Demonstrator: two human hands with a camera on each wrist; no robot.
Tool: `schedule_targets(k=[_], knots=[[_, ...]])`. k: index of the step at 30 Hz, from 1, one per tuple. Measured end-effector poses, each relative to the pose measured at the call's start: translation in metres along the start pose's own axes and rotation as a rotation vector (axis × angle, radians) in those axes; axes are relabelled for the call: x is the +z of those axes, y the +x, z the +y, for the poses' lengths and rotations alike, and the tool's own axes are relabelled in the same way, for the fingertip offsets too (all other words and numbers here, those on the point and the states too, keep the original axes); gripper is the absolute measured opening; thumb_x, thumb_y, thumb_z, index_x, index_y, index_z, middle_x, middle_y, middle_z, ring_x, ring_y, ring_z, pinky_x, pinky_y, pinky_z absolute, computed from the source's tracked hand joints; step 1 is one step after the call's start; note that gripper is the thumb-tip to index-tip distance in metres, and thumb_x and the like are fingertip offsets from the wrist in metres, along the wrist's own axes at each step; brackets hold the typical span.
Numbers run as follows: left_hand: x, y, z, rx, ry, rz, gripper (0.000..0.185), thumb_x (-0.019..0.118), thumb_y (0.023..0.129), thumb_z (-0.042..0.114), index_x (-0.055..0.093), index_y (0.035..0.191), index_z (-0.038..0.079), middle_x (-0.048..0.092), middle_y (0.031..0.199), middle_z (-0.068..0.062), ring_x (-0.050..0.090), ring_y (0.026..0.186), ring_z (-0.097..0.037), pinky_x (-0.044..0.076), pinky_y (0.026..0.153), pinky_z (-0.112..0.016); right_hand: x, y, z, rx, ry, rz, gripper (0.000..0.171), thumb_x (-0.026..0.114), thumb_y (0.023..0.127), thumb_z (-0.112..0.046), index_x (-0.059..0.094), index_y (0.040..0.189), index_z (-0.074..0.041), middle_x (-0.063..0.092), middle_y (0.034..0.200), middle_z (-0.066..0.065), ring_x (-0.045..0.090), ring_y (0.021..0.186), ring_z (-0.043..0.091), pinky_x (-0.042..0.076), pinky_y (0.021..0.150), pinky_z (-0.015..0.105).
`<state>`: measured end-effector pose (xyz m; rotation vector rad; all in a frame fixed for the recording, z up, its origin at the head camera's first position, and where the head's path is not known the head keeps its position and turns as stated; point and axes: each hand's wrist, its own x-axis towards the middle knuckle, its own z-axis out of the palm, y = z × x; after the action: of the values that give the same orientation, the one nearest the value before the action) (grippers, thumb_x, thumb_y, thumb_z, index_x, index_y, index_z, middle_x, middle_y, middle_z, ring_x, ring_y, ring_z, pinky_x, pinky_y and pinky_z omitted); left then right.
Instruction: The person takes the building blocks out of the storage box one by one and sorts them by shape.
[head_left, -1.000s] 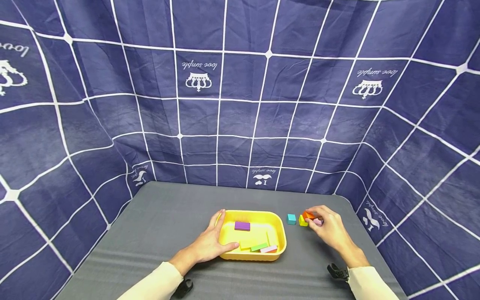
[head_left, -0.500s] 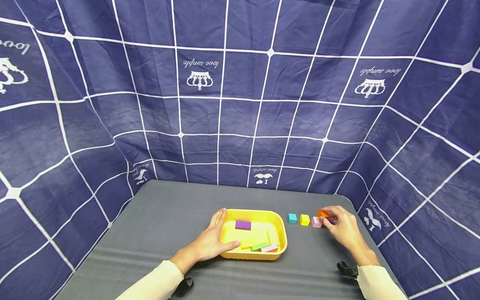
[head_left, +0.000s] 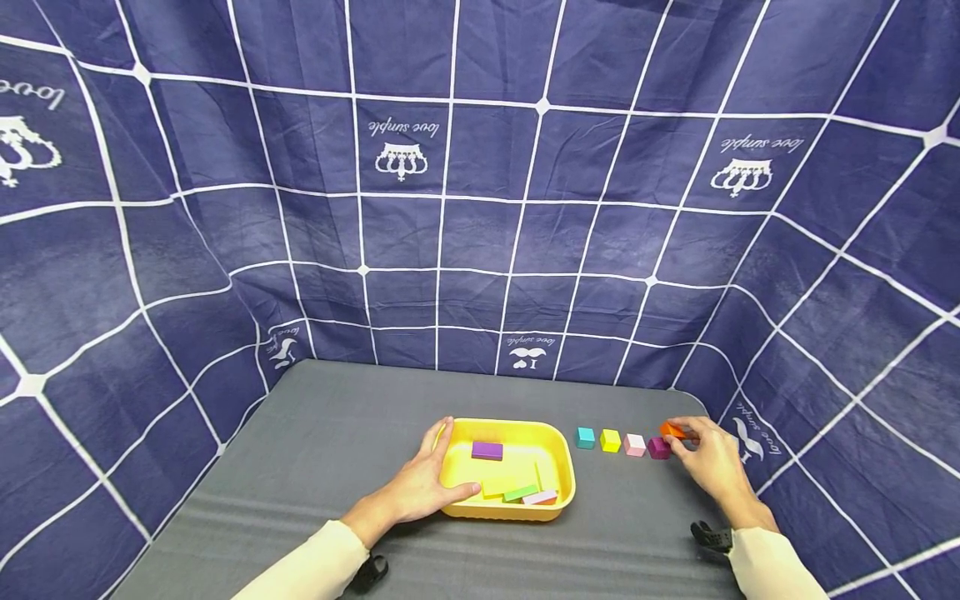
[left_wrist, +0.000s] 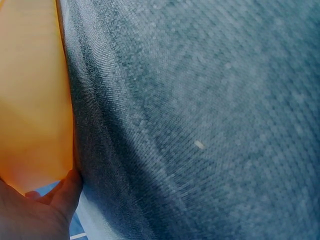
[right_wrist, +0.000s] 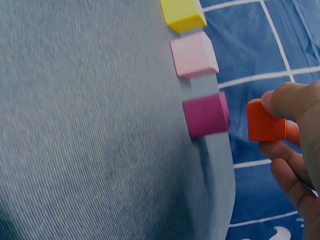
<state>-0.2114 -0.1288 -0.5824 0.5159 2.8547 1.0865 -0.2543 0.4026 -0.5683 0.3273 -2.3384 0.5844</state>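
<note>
My right hand pinches an orange block between thumb and fingers. In the right wrist view the block hangs beside a magenta cube, with a gap between them. The head view has the magenta cube ending a row with a pink cube, a yellow cube and a teal cube. My left hand holds the left end of a yellow plastic tray, its thumb over the near rim. In the left wrist view, its fingers touch the tray's outer corner.
Inside the tray lie a purple block, a green block, a pale pink block and a yellow block. Grey cloth covers the table. A blue checked curtain hangs behind and on both sides.
My right hand has moved right along the cube row with the orange block, from above the yellow cube to past the magenta one. The left hand and tray stay in place.
</note>
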Motion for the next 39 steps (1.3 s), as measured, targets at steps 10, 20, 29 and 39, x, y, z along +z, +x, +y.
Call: schedule_targets(k=[10, 20, 29, 39], knots=[[0.0, 0.0, -0.001, -0.001, 0.001, 0.001, 0.132, 0.087, 0.094, 0.071, 0.02, 0.187, 0.005, 0.022, 0.194, -0.014, 0.069, 0.147, -0.047, 0.054, 0.125, -0.068, -0.005, -0.007, 0.015, 0.032, -0.029, -0.016, 0.033, 0.099, 0.079, 0.006, 0.087, 0.109, 0.0, 0.082, 0.102, 0.025, 0.08, 0.076, 0.041, 0.048, 0.068, 0.006], [0.001, 0.001, -0.001, -0.003, 0.004, 0.002, 0.131, 0.087, 0.094, 0.07, 0.02, 0.187, 0.005, 0.022, 0.194, -0.015, 0.069, 0.147, -0.048, 0.054, 0.125, -0.068, 0.0, -0.015, 0.035, 0.039, -0.02, -0.078, 0.028, 0.097, 0.082, -0.006, 0.087, 0.108, -0.002, 0.082, 0.1, 0.024, 0.077, 0.071, 0.024, 0.055, 0.064, 0.036], [0.001, 0.0, 0.0, -0.005, 0.004, 0.004, 0.131, 0.086, 0.094, 0.07, 0.021, 0.187, 0.006, 0.023, 0.193, -0.015, 0.07, 0.145, -0.047, 0.054, 0.125, -0.068, -0.002, -0.018, 0.032, 0.083, -0.052, -0.151, 0.028, 0.1, 0.082, 0.001, 0.088, 0.107, -0.002, 0.085, 0.102, 0.022, 0.077, 0.072, 0.017, 0.059, 0.062, 0.029], [0.0, 0.0, 0.0, -0.003, 0.004, 0.004, 0.131, 0.087, 0.094, 0.07, 0.022, 0.186, 0.004, 0.023, 0.194, -0.014, 0.07, 0.145, -0.046, 0.056, 0.124, -0.066, 0.0, -0.018, 0.032, 0.084, -0.054, -0.161, 0.029, 0.101, 0.081, 0.0, 0.088, 0.108, -0.001, 0.085, 0.102, 0.021, 0.075, 0.072, 0.012, 0.06, 0.063, 0.027]])
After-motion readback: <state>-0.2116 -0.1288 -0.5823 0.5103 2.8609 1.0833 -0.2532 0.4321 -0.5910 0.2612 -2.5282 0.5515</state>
